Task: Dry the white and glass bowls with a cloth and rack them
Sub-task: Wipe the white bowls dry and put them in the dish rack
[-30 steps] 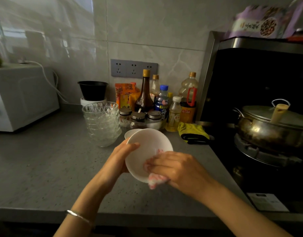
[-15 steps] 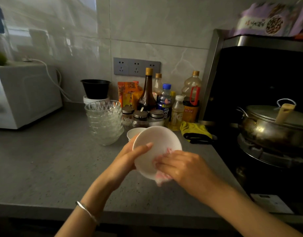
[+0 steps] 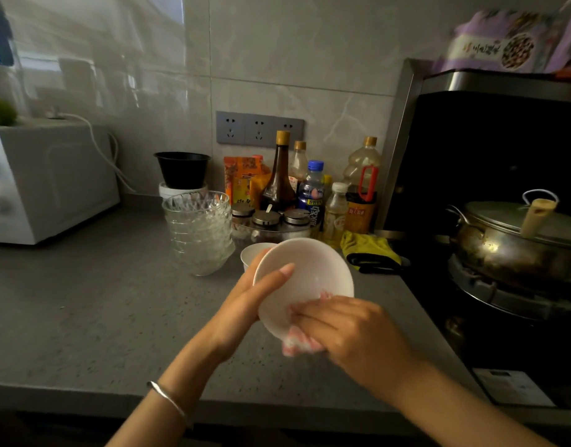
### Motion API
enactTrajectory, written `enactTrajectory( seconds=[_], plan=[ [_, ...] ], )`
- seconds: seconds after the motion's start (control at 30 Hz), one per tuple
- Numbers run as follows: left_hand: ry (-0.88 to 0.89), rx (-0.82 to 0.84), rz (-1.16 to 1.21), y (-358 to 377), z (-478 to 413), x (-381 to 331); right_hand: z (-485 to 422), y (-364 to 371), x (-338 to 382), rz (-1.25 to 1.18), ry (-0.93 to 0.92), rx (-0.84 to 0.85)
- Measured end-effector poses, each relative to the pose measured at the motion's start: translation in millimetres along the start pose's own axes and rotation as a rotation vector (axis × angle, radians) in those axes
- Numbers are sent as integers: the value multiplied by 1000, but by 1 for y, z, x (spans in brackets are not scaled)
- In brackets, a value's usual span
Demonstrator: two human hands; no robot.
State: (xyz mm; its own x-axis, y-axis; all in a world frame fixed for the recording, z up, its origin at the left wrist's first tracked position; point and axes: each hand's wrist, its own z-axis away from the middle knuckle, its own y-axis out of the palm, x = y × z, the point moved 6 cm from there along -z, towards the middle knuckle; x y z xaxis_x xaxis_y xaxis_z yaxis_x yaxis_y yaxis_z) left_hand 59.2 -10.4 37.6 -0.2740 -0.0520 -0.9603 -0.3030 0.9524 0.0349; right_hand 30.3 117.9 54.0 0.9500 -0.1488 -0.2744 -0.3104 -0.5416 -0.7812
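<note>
While the right hand (image 3: 352, 333) curls its fingers (image 3: 313, 317) round a crumpled pink-and-white cloth (image 3: 297, 345) and pinches it over the lower rim of a round white ceramic bowl (image 3: 310, 272), the left hand (image 3: 248, 301), a thin silver bangle (image 3: 168, 398) on its wrist, grips the bowl's left edge, thumb laid across its face and the other fingers hidden behind it. The bowl is held tilted on edge above the grey speckled worktop (image 3: 84, 301), not resting on it. Just behind it a second small white bowl (image 3: 253, 253) stands on the worktop, and left of that a stack of clear cut-glass bowls (image 3: 198, 233). To the right lies a yellow and black cloth (image 3: 364, 245), with a lidded steel pot (image 3: 516, 246) on the stove beyond. A second ago the bowl sat further left, nearer the glass stack, with the left thumb only at its rim; since then the bowl has shifted right, the thumb reaches further over its face, and more of the second white bowl shows.
</note>
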Motion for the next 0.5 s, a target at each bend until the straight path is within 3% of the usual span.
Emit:
enactTrajectory(
  seconds=[0.13, 0.2, 0.3, 0.4, 0.5],
  plan=[
    [127, -211, 125, 12, 6, 12, -13, -3, 8, -203, 331, -60],
    [154, -253, 49, 13, 5, 4, -9, 4, 11, -264, 401, 35],
    [221, -285, -16, 10, 5, -8, 4, 8, 18, -258, 338, 187],
    [179, -272, -55, 4, 5, -9, 12, 8, 4, -261, 224, 317],
    [25, -110, -95, 4, 6, -9, 14, 3, -25, 219, 11, 441]
  ],
)
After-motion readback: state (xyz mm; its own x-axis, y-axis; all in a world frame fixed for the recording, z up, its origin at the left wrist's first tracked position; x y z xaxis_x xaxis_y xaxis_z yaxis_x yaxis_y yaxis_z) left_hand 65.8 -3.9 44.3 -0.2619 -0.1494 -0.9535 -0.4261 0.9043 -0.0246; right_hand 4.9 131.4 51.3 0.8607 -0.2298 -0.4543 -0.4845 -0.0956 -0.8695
